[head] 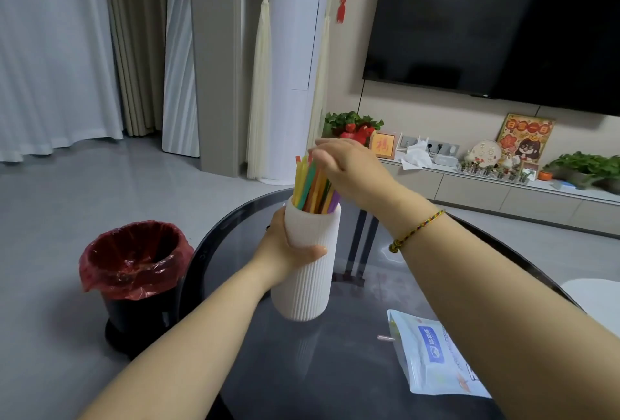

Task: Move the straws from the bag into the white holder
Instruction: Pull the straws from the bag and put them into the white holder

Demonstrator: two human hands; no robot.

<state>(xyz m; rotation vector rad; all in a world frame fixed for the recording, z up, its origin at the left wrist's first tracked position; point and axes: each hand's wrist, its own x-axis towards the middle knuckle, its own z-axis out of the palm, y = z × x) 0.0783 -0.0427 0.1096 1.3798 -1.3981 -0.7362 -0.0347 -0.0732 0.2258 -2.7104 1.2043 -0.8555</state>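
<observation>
Left hand (285,248): clamped round the middle of the white holder (308,278), thumb across the front ribs, remaining fingers behind it.
Right hand (349,164): palm down over the tops of the straws (310,184), fingers reaching left and touching the upper ends. The thumb is hidden and the fingers are blurred, so it cannot be told whether any straw is pinched.
Hands, relative: apart, right above left.
Right wrist: a multicoloured braided bracelet (419,226).
Straws: a bundle of yellow, green, orange and purple, standing in the holder with the upper halves above the rim.
White holder: tall, ribbed, tilted with its mouth leaning right, over the near left part of the surface (335,379).
Bag (432,359): lying flat on the surface, to the right of the holder and apart from it, partly under the right forearm.
Surface: round, dark glass.
Bin (134,272): on the floor just left of the surface, black, with a red liner.
</observation>
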